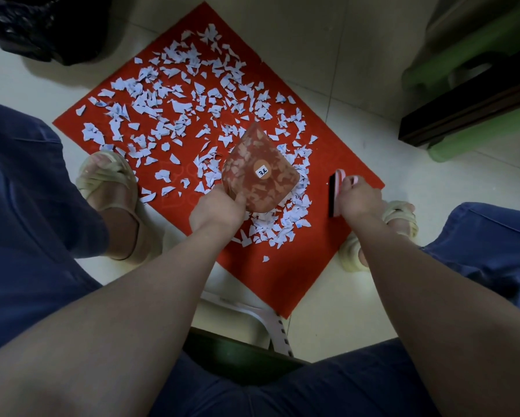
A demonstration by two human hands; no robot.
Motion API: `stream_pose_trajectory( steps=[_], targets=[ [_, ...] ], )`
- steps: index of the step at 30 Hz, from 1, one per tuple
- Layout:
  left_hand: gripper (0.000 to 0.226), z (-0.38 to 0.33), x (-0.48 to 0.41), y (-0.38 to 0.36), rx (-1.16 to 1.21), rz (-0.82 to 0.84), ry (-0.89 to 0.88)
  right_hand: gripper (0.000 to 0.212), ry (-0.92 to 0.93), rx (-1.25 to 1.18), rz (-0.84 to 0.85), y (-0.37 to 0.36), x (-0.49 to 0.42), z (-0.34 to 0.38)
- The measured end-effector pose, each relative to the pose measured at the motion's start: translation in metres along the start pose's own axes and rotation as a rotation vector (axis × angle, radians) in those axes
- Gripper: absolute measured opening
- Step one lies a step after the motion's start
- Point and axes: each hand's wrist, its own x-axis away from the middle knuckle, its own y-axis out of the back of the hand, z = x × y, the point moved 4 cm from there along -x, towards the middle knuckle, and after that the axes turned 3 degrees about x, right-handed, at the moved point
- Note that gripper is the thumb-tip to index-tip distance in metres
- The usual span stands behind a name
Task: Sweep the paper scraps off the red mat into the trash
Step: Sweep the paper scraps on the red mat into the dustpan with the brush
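A red mat (297, 281) lies on the floor between my feet, strewn with several white paper scraps (174, 103). A denser heap of scraps (282, 227) sits near the mat's right front. My left hand (219, 209) grips the handle end of a translucent dustpan (258, 173) with a small round sticker, its mouth tilted over the heap. My right hand (361, 200) holds a small pink brush with black bristles (334, 194), standing on the mat's right edge, a little apart from the heap. A black trash bag (48, 25) sits at the far left, off the mat.
My sandalled feet rest at the mat's left (111, 188) and right (400, 218) edges. Green furniture with a dark wooden bar (469, 103) stands at the right. A white plastic stool leg (276, 329) shows below the mat. My blue-trousered knees flank the view.
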Motion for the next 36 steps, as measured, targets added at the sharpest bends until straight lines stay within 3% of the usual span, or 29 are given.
stream_pose_trajectory(
  steps=[4,8,11,16,19,23,27,32,36],
  targets=[
    [0.047,0.002,0.0,0.002,-0.002,0.001,0.006,0.036,0.02,0.016,0.221,-0.021,-0.003,-0.009],
    [0.045,0.003,-0.001,0.003,0.003,-0.005,0.02,0.033,0.181,-0.115,0.097,-0.016,0.001,0.005],
    [0.044,0.002,0.0,0.003,0.003,-0.005,0.016,0.035,0.151,-0.138,0.013,-0.002,0.006,0.008],
    [0.044,-0.001,0.003,0.005,-0.011,-0.005,0.0,0.047,-0.053,-0.058,0.145,-0.014,0.012,-0.007],
    [0.045,0.0,0.006,0.008,-0.013,-0.012,-0.002,0.048,0.023,-0.069,0.189,-0.026,0.019,0.0],
    [0.048,0.002,0.007,0.009,-0.012,-0.019,-0.005,0.035,0.116,-0.116,0.108,-0.021,0.028,0.012],
    [0.049,0.002,0.007,0.01,-0.012,-0.023,-0.006,0.039,0.015,-0.121,0.014,-0.006,0.034,0.007],
    [0.049,0.003,0.01,0.015,-0.004,-0.022,0.011,0.047,-0.134,-0.095,0.194,-0.02,0.046,0.001],
    [0.05,0.004,0.009,0.016,0.011,-0.019,0.007,0.048,0.005,-0.139,0.212,-0.03,0.054,0.02]
  ],
)
